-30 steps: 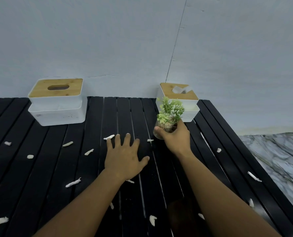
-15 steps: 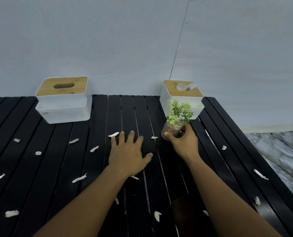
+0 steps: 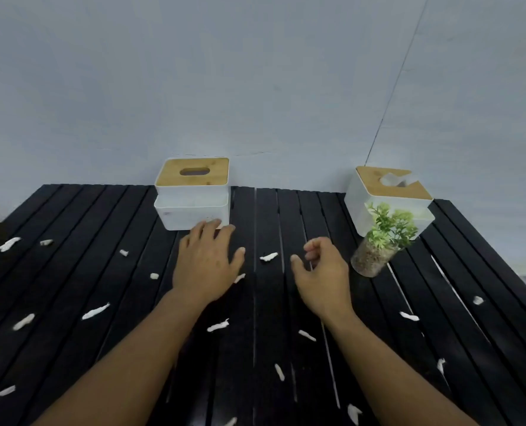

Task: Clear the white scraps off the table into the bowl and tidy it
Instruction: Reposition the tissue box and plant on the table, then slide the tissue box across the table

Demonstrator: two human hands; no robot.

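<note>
I had just let go of the little green plant in the clear glass jar (image 3: 375, 256). My right hand (image 3: 323, 278) was empty and half open beside it. My left hand (image 3: 208, 265) lay flat, fingers wide. White paper scraps (image 3: 268, 257) were scattered on the black slatted table (image 3: 71, 272) around the jar, none picked up. I saw no bowl.

Dim, flat indoor light; soft wide-angle frame.

Grey wall (image 3: 255, 72) evenly lit, no hot spots or glare. Black slatted table (image 3: 286, 302) swallows detail; slat gaps barely readable, cast shadows hard to find. White scraps (image 3: 95, 311) stand out sharply by contrast, though their edges are smeared. Both hands slightly soft. Wide-angle bending: table edges splay outward, wall seam (image 3: 394, 87) leans. Potted plant (image 3: 384, 238) mildly blurred. Overall muted, compression-smoothed texture.
</note>
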